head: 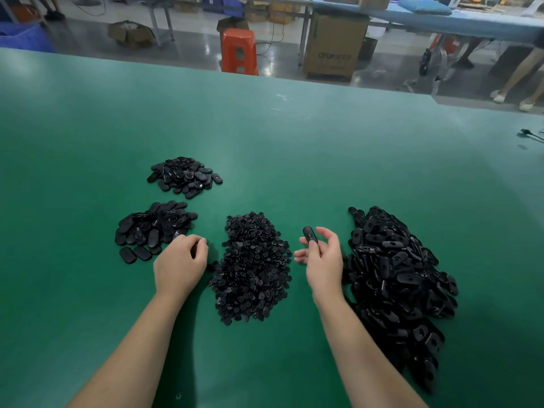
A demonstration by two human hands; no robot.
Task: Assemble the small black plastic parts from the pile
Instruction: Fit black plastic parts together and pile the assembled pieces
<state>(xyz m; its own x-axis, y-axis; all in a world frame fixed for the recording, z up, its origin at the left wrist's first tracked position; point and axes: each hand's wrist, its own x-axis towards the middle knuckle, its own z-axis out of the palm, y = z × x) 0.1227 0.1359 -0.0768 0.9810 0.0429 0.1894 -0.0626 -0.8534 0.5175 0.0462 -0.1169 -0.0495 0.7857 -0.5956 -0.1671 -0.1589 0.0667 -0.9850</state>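
Worktop: a wide green matte worktop (265, 136) carries four heaps of black plastic parts, all near the person.
Right hand: the right hand (322, 257) is raised just right of the middle heap, its thumb and fingers pinching one black oval plastic shell (310, 234) by its near end.
Shell axis: the shell's long axis runs from the fingers up and slightly left, its free end pointing far.
Left hand: the left hand (181, 262) rests knuckles-up between the near-left heap and the middle heap, its fingers curled under; whether they hold a small part I cannot tell, as the fingertips are hidden.
Middle heap: a heap of small round black plastic inserts (253, 269) lies between the two hands, touching neither clearly.
Right heap: a large heap of black oval shells with slots (394, 284) lies just right of the right hand.
Near-left heap: a smaller heap of smooth black oval pieces (154, 228) lies just beyond the left hand.
Far-left heap: a further small heap of similar ovals (184, 176) lies well beyond it.
Key relation: the held shell lies right of the left hand, with the insert heap between; the left hand is the nearer one to the inserts' left edge.
Likely step: probably bringing an insert across to meet the shell.
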